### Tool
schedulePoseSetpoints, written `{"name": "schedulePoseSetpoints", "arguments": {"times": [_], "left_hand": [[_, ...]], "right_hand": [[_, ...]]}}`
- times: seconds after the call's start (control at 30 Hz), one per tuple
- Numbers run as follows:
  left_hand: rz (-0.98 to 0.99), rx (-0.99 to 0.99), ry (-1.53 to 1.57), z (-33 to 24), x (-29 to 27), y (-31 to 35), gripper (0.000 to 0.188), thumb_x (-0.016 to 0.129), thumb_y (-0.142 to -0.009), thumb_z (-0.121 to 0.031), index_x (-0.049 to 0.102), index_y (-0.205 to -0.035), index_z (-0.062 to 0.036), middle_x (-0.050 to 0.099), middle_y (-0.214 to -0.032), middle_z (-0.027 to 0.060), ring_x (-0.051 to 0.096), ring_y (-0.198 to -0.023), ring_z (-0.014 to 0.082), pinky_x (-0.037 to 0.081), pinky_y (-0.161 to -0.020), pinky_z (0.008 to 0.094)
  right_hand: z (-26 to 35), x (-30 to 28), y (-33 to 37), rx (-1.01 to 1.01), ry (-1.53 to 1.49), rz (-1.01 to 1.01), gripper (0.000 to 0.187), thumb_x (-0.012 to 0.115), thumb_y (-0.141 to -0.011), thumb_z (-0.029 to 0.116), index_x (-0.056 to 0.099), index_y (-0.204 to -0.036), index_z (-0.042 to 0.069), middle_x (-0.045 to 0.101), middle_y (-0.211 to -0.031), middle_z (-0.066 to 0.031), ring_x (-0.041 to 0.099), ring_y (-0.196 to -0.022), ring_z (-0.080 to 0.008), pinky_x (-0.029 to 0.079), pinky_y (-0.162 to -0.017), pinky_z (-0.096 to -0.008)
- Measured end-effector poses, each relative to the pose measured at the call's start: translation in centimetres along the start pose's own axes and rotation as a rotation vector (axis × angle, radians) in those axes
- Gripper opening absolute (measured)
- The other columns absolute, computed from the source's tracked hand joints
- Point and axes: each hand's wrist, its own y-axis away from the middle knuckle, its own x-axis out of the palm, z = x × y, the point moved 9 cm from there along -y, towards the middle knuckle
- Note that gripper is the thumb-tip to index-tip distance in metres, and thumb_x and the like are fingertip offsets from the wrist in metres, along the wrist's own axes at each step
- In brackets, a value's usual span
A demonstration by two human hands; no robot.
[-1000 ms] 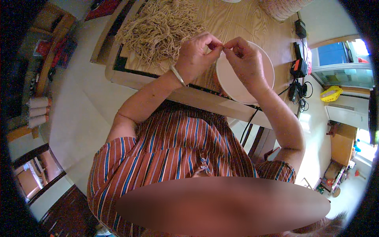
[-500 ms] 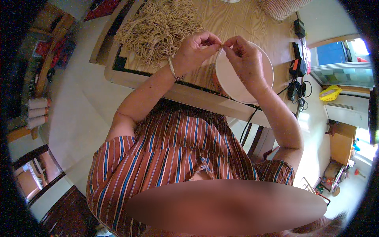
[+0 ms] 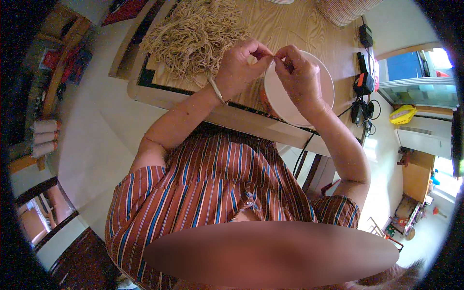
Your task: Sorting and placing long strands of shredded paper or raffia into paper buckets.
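Note:
My left hand (image 3: 245, 59) and my right hand (image 3: 298, 71) meet fingertip to fingertip above the table, thumb and forefinger of each pinched together. Between them is a thin end of tan cord, mostly hidden by the fingers. A fine strand of cord (image 3: 296, 32) curves over the tabletop just beyond my hands. Close to my left wrist lies a big loose heap of tan cord (image 3: 193, 38). Below my right hand stands a round tub (image 3: 325, 82), pale inside, with an orange patterned outer wall; my hand and forearm cover part of it.
The wood-grain table (image 3: 256, 21) has a dark-trimmed front edge. At its far right stands a ribbed, cord-wound basket-like thing (image 3: 345, 9). Black power adapters (image 3: 363, 83) and tangled cables (image 3: 369, 113) sit along the right edge. A yellow bag (image 3: 403, 114) is farther right.
Both hands keep their pinch at nearly the same spot. My left wrist has turned slightly and shifted a little to the right.

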Motion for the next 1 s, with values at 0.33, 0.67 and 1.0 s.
{"name": "schedulePoseSetpoints", "arguments": {"times": [0.33,0.67,1.0], "left_hand": [[0.011,-0.059,0.179,2.7,1.1,-0.3,0.012,0.07,-0.085,-0.008,0.067,-0.095,-0.0018,0.07,-0.088,0.0068,0.067,-0.082,0.0147,0.054,-0.077,0.0294],[-0.097,0.016,-0.038,-0.1,0.2,0.1,0.014,0.071,-0.083,-0.008,0.068,-0.096,-0.0021,0.07,-0.087,0.0098,0.068,-0.08,0.0175,0.054,-0.075,0.03],[-0.12,0.081,-0.117,-1.2,0.0,0.6,0.012,0.072,-0.082,-0.01,0.068,-0.091,-0.0024,0.068,-0.084,0.0116,0.068,-0.079,0.024,0.054,-0.071,0.0334]], "right_hand": [[-3.0,1.9,-0.2,0.453,-0.696,0.261,0.012,0.067,-0.091,0.017,0.064,-0.092,0.006,0.051,-0.067,0.0054,0.042,-0.053,-0.0038,0.031,-0.046,-0.0199],[-4.0,2.2,0.0,0.457,-0.814,0.256,0.019,0.069,-0.09,0.024,0.069,-0.092,0.005,0.055,-0.065,0.0044,0.042,-0.049,-0.0048,0.031,-0.04,-0.022],[-4.2,2.4,0.1,0.432,-0.882,0.263,0.02,0.066,-0.092,0.021,0.069,-0.098,0.002,0.056,-0.066,0.003,0.044,-0.049,-0.0055,0.034,-0.041,-0.0221]]}}
